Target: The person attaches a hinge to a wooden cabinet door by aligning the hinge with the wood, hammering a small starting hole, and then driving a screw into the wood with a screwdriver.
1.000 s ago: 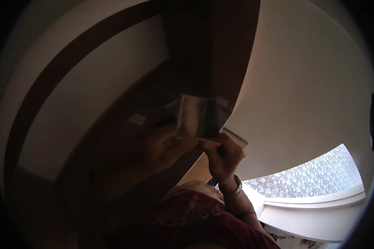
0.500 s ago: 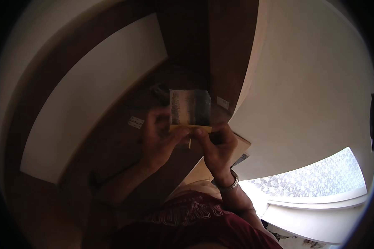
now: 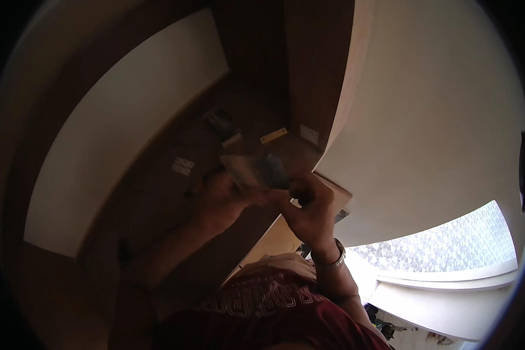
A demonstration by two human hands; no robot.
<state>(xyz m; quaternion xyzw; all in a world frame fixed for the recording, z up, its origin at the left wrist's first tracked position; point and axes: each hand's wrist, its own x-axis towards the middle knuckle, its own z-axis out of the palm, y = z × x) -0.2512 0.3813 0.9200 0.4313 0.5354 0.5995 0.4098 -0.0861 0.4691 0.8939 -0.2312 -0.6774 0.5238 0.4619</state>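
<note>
Between my hands is a flat, see-through plastic packet (image 3: 268,169), tilted and blurred by motion. My left hand (image 3: 224,195) is closed at its near left edge, the fingers dim and partly smeared. My right hand (image 3: 309,204), with a metal watch on the wrist, pinches the near right edge between thumb and curled fingers. What the packet holds, if anything, I cannot make out. Just beyond it, a yellow strip (image 3: 274,136) with a dark dot near each end lies on the dark brown surface (image 3: 157,204).
White switch-like pieces (image 3: 182,165) lie left of my hands, and a pale rectangular piece (image 3: 309,134) is at the far right. A dark clear-looking bundle (image 3: 219,121) sits farther back. A light wooden board (image 3: 271,240) is near my body, beside a pale wall (image 3: 414,116).
The packet has tipped from upright and square to slanted and lower. The yellow band along its near edge no longer shows there; a yellow strip is now visible on the surface beyond.
</note>
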